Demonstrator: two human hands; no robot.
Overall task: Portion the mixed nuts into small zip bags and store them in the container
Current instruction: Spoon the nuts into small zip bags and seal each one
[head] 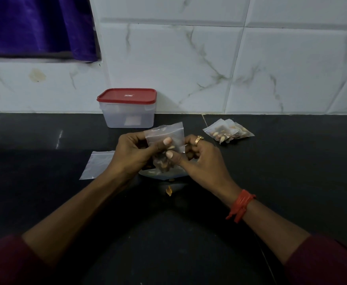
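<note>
While the red lid [127,96] is seen shut on the container [115,118], a small zip bag [165,135] part-filled with mixed nuts [162,161] is pinched just before it by left hand [134,154] and right hand [202,160]; filled bags [228,131] are laid to its right, an empty bag [97,164] front-left.

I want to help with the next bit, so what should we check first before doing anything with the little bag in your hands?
1. Small zip bag gripped by left hand and right hand: ok.
2. Nuts inside it: ok.
3. Zip pressed closed: cannot tell.
4. Container open for storing: not ok, its red lid is on.
5. Spare empty bag on the counter, left side: ok.
6. No spills: not ok, one nut piece lies on the counter.
</note>
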